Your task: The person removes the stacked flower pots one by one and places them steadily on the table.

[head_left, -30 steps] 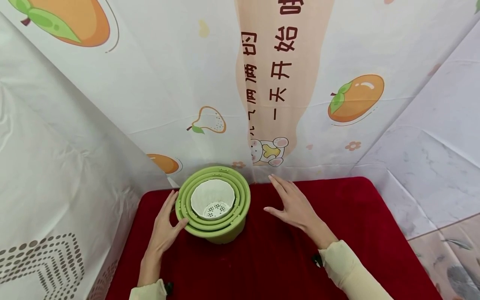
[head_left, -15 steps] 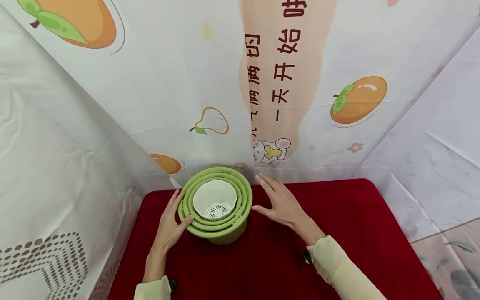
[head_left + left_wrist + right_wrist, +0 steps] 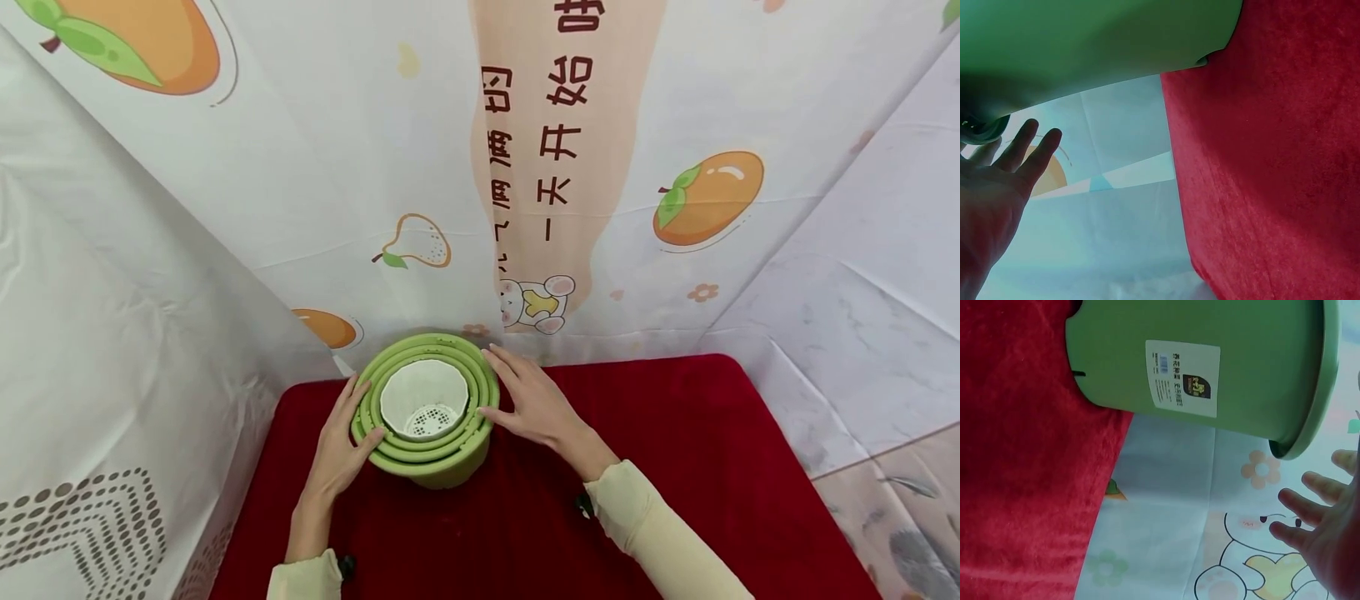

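Observation:
A stack of nested green flowerpots [image 3: 450, 473] stands upright at the back left of the red-covered table. Inside the innermost one sits a white pot [image 3: 420, 385] with a perforated bottom. My left hand [image 3: 337, 454] is at the stack's left rim, thumb over the edge and fingers along the outside; in the left wrist view its fingers are extended beside the green wall. On the opposite side, my right hand [image 3: 534, 404] has its thumb tip and straight fingers right at the rim. The right wrist view shows a white label [image 3: 1185, 378] on the outer pot.
Red cloth [image 3: 637, 408] covers the table. Behind it hangs a white curtain [image 3: 337, 167] printed with fruit and lettering, close to the back of the pots. White sheeting [image 3: 112, 333] also hangs at the left side.
My right hand has moved left from over the cloth to the right rim of the pots. The left hand has shifted slightly inward, its thumb further over the rim. The stack stays in place.

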A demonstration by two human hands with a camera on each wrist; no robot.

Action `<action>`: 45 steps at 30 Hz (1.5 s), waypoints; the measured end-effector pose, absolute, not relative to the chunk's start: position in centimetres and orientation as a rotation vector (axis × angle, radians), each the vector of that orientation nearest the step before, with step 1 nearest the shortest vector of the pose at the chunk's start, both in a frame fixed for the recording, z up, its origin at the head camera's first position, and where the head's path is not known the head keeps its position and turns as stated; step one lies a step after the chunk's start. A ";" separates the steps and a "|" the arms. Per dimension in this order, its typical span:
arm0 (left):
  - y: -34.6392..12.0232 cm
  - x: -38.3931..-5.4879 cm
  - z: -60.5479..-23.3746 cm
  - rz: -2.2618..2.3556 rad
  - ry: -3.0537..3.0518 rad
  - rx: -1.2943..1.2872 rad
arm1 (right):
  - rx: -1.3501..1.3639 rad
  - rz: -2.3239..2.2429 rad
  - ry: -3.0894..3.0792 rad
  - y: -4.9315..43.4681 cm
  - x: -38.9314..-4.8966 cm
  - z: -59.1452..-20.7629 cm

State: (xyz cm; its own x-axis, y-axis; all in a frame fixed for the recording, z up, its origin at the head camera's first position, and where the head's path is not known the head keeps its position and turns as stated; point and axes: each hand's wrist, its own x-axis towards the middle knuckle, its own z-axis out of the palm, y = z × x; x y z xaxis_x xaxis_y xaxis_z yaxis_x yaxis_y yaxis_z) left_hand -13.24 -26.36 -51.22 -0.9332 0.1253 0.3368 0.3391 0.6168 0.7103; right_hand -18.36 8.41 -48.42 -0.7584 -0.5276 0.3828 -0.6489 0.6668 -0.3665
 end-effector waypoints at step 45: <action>-25.0 -14.3 -50.8 -1.219 -2.573 -0.377 | 0.529 0.857 -2.949 2.4 -18.9 -47.6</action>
